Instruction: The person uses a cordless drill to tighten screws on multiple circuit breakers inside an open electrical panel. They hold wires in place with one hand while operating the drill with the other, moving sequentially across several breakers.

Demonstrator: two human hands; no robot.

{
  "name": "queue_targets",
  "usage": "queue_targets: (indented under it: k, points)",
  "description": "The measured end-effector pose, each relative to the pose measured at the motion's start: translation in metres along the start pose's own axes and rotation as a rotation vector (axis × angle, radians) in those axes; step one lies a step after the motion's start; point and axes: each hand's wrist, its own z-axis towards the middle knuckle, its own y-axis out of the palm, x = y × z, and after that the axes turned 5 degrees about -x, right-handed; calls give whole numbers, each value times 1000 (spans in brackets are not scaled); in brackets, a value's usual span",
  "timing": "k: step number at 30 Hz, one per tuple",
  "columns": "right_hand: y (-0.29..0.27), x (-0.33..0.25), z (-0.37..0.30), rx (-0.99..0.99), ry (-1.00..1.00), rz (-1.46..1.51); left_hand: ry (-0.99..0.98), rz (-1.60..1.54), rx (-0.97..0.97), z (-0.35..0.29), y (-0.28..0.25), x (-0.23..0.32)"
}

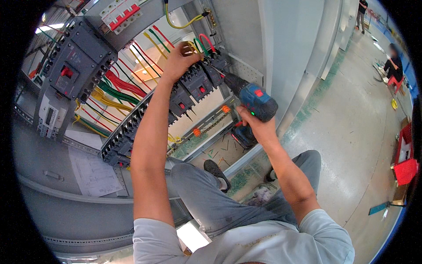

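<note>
**Workshop floor (347,136) is stretching right of an open metal cabinet (244,33)**

Nearest, grey trousers (202,189) are showing, knees bent. Beyond them, the right hand (259,127) is gripping the handle of a cordless drill (259,101), fingers wrapped firmly. The drill is sitting just right of the breaker row, its bit (215,69) pointing left at the far-end breaker (213,75); whether it is touching is unclear. It is probably feeling heavy and rigid, with the battery (244,135) weighing below; the handle close under the motor looks the steadiest hold. Farther, the left hand (179,61) is curling beside a yellow wire (193,45); whether it is pinching it, I cannot tell. Such wire is likely springing back, best held near its terminal. Farthest right, a person (394,66) is sitting on a red stool (398,83).
</note>
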Motion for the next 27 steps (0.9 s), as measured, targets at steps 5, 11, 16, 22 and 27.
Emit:
queue_targets:
  k: [5, 11, 16, 22, 27]
  points:
    - [5, 2, -4, 13, 31, 98, -16, 8, -10, -1, 0, 4]
    - [-9, 19, 1, -81, -99, -102, -65, 35, -30, -3, 2, 15]
    - [-13, 27, 0, -41, -256, -330, -105, 91, -42, -6, 1, 24]
    - [-9, 23, 0, -42, -197, -192, -123, 102, -37, -6, 0, 22]
    - [-8, 13, 2, -32, -191, -233, -75, 70, -20, -1, -1, 11]
